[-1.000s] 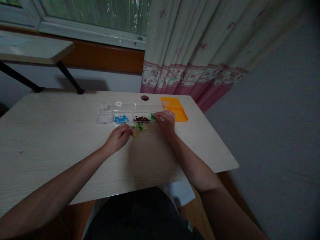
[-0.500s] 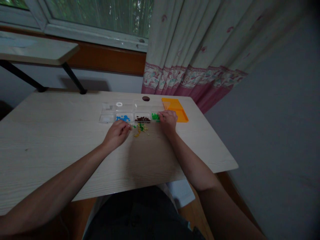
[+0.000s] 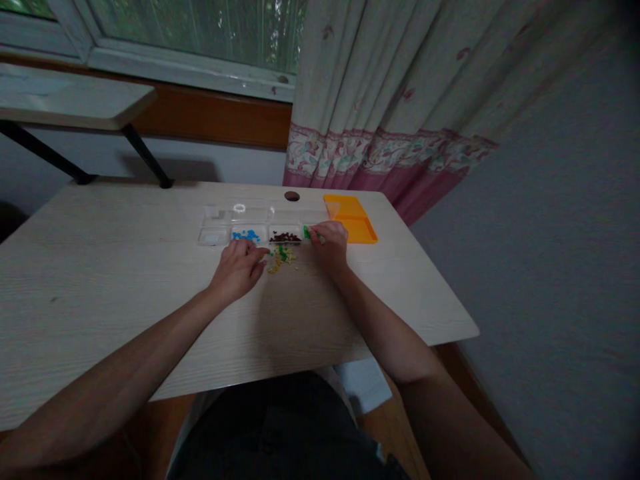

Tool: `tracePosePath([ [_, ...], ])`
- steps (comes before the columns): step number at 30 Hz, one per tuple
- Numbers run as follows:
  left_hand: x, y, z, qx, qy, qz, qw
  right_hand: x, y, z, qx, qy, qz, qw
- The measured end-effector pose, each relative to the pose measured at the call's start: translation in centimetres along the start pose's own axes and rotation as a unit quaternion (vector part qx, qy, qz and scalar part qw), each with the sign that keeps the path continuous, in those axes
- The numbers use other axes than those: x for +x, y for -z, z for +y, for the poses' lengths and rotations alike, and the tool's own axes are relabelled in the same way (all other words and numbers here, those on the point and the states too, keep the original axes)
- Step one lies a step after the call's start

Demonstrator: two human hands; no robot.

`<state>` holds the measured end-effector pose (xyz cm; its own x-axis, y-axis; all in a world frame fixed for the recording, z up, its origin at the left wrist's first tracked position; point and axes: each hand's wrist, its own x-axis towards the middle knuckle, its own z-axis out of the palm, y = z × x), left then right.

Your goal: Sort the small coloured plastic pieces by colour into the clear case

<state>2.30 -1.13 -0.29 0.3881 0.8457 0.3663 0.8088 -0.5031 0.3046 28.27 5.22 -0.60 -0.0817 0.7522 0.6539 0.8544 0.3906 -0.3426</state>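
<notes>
A clear compartment box point(image 3: 220, 216) lies across the wooden table point(image 3: 100, 280). Its near row holds blue beads point(image 3: 246, 235), dark brown beads point(image 3: 285, 237) and green beads point(image 3: 307, 232). A small loose pile of green and yellow beads point(image 3: 281, 257) lies just in front of the box. My left hand point(image 3: 239, 265) rests on the table left of the pile, fingers curled with the tips touching the table near the blue compartment. My right hand point(image 3: 329, 243) sits over the green compartment, fingertips pinched together; what they hold is too small to make out.
An orange tray point(image 3: 356, 220) lies right of the box near the table's right edge. A round cable hole point(image 3: 291, 196) is behind the box. A curtain point(image 3: 380, 100) hangs at the back right, a window behind, and a folding shelf point(image 3: 70, 100) at the back left.
My left hand has slid up from the loose pile toward the blue compartment. My right hand has stayed at the green compartment, shifting only slightly.
</notes>
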Motion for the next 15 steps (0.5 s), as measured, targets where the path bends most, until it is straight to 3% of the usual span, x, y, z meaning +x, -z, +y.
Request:
tracePosePath([
  [15,0.03,0.17,0.12,0.016,-0.022,-0.009,1.000,-0.05,-0.01,-0.11,0.007,-0.001,-0.015,1.000],
])
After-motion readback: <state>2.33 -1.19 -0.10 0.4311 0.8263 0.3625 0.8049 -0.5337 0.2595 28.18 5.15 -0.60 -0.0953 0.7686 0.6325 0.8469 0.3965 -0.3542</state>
